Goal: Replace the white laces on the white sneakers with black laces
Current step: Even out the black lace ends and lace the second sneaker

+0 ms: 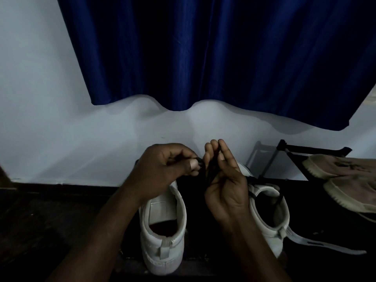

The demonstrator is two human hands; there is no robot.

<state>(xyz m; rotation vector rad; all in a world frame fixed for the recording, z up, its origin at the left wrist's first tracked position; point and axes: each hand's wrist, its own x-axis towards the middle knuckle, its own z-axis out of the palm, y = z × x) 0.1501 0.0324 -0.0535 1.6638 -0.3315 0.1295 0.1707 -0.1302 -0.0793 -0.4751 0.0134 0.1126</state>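
My left hand (162, 169) pinches the black lace (210, 171) tip; my right hand (225, 180) grips the bunch, above the white sneakers (162, 231); risk: hasty pull knots the bunch, or it slips free.

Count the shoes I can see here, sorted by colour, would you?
White sneakers: 2
Beige shoes: 2
Total: 4
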